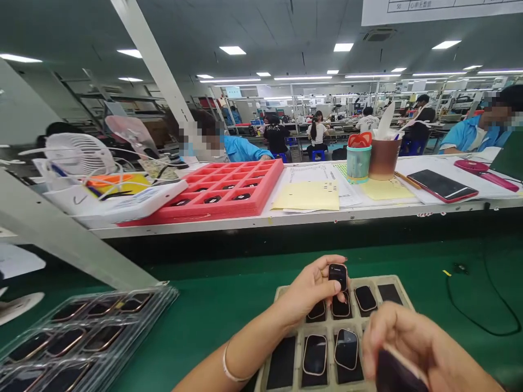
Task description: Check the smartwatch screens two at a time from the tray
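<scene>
My left hand (322, 283) holds a small watch body (338, 276) with a dark screen between thumb and fingers, above the back of a beige tray (298, 330). More watch bodies with gold rims, such as one in the front row (315, 355), sit in the tray's compartments on black pads; some compartments show only the pad. Over the tray's right side, my right hand (408, 343) is closed around a dark, flat-faced object (398, 373), blurred and cut off by the lower edge.
Clear plastic trays (134, 332) of watch bodies lie at the left on the green mat (204, 305). A white shelf (302, 218) carries a red foam tray (261, 196), papers, cups and a phone (443, 185). A cable (469, 321) lies right. People sit beyond.
</scene>
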{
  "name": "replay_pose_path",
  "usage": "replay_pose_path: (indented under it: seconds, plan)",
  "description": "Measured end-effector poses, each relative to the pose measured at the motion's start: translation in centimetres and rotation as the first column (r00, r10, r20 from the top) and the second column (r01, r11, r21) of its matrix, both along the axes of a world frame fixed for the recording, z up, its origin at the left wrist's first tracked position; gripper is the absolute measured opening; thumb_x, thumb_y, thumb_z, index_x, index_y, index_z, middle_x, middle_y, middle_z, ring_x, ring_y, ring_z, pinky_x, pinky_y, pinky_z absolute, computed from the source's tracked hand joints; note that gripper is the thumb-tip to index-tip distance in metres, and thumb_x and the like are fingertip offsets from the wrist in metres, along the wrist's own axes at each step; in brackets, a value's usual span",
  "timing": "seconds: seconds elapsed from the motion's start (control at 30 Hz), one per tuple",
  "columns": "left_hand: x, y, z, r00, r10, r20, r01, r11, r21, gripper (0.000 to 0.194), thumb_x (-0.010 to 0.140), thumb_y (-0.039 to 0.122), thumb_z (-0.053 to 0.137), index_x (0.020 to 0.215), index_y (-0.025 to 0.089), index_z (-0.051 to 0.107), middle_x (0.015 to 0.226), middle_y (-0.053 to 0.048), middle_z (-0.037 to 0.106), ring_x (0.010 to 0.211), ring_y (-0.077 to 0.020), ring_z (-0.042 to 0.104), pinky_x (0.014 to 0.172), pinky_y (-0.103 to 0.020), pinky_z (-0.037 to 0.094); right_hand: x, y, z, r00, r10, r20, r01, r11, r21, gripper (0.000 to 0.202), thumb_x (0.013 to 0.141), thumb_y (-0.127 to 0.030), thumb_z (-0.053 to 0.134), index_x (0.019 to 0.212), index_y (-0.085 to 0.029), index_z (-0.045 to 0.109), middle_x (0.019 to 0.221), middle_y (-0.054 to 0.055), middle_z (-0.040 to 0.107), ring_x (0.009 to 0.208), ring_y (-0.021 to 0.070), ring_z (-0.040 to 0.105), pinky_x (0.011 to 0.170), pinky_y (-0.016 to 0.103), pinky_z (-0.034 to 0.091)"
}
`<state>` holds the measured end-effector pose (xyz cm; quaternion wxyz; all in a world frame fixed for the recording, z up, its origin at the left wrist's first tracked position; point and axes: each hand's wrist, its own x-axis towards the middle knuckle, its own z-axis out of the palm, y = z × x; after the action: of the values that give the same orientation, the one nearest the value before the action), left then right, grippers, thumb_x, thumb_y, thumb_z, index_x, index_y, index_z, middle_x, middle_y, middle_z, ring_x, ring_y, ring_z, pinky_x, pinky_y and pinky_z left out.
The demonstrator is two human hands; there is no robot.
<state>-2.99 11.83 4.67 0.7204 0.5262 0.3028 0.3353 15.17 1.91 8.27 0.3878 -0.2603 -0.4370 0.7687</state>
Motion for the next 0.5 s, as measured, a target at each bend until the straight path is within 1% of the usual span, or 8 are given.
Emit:
replay_pose_path:
  seconds: [0.07,0.1,0.17,0.2,0.27,0.37,0.43,0.5]
  plan:
    - [-0.1,-0.1,0.4,0.997,0.065,-0.037,-0.064,0.997,0.032,0.038,0.069,0.025,0.069,0.102,0.015,0.052,0.078,-0.002,0.063,0.055,-0.0081,0.058,0.047,-0.016,0.035,0.6,1.9,-0.8,0.997,-0.069,0.028,0.068,0.997,0.036,0.038,0.077,-0.048,0.067,0.104,-0.022,0.06,0.094,0.007,0.063,0.062,0.0133,0.062,0.048,0.021,0.047]
    - [-0.2,-0.1,0.6,0.994,0.094,-0.049,-0.092,0.995,0.051,0.033,0.07,0.024,0.068,0.098,0.014,0.053,0.076,-0.001,0.062,0.054,-0.0075,0.057,0.048,-0.016,0.035,0.9,3.0,-1.3,0.992,-0.114,0.053,0.111,0.992,0.067,0.043,0.08,-0.049,0.063,0.111,-0.021,0.058,0.099,0.01,0.063,0.066,0.0154,0.064,0.05,0.022,0.05]
    - [-0.2,-0.2,0.8,0.989,0.134,-0.066,-0.128,0.988,0.092,0.031,0.069,0.02,0.067,0.096,0.014,0.053,0.076,-0.001,0.061,0.058,-0.0083,0.058,0.05,-0.018,0.037,1.5,5.3,-2.3,0.97,-0.205,0.131,0.189,0.974,0.123,0.044,0.082,-0.043,0.063,0.119,-0.02,0.055,0.104,0.011,0.063,0.076,0.0178,0.065,0.055,0.024,0.053]
    - [-0.2,-0.1,0.9,0.987,0.144,-0.077,-0.135,0.985,0.11,0.032,0.068,0.018,0.066,0.097,0.015,0.053,0.079,-0.001,0.061,0.061,-0.0092,0.059,0.052,-0.018,0.038,1.8,6.2,-2.8,0.954,-0.237,0.182,0.21,0.965,0.159,0.045,0.081,-0.039,0.065,0.12,-0.02,0.054,0.107,0.011,0.062,0.076,0.0173,0.064,0.056,0.025,0.053]
    - [-0.2,0.0,0.7,0.984,0.146,-0.099,-0.132,0.982,0.135,0.034,0.067,0.014,0.064,0.1,0.015,0.053,0.083,-0.002,0.061,0.065,-0.0105,0.061,0.055,-0.019,0.04,2.3,7.5,-3.8,0.927,-0.263,0.269,0.204,0.952,0.23,0.043,0.081,-0.036,0.064,0.12,-0.019,0.054,0.106,0.011,0.063,0.072,0.016,0.063,0.056,0.026,0.054]
    - [-0.2,0.1,0.1,0.988,0.112,-0.107,-0.096,0.985,0.143,0.037,0.066,0.012,0.063,0.101,0.015,0.053,0.089,-0.004,0.062,0.069,-0.0115,0.062,0.061,-0.021,0.042,2.7,8.1,-4.8,0.912,-0.25,0.326,0.15,0.941,0.303,0.042,0.083,-0.035,0.062,0.121,-0.019,0.053,0.105,0.01,0.063,0.074,0.0165,0.062,0.057,0.027,0.054]
    - [-0.2,0.1,-0.3,0.99,0.097,-0.099,-0.083,0.987,0.141,0.036,0.069,0.017,0.064,0.103,0.015,0.053,0.09,-0.005,0.063,0.07,-0.0128,0.063,0.06,-0.022,0.042,2.7,8.1,-5.2,0.909,-0.245,0.338,0.128,0.934,0.333,0.039,0.085,-0.035,0.059,0.12,-0.02,0.052,0.105,0.01,0.063,0.076,0.017,0.062,0.058,0.028,0.054]
    - [-0.2,0.2,-0.6,0.99,0.095,-0.1,-0.079,0.986,0.15,0.031,0.075,0.024,0.062,0.102,0.014,0.055,0.084,-0.004,0.062,0.067,-0.013,0.063,0.054,-0.02,0.04,2.5,8.1,-5.3,0.891,-0.271,0.363,0.132,0.922,0.363,0.033,0.088,-0.036,0.055,0.116,-0.019,0.055,0.099,0.009,0.064,0.071,0.0153,0.061,0.057,0.027,0.052]
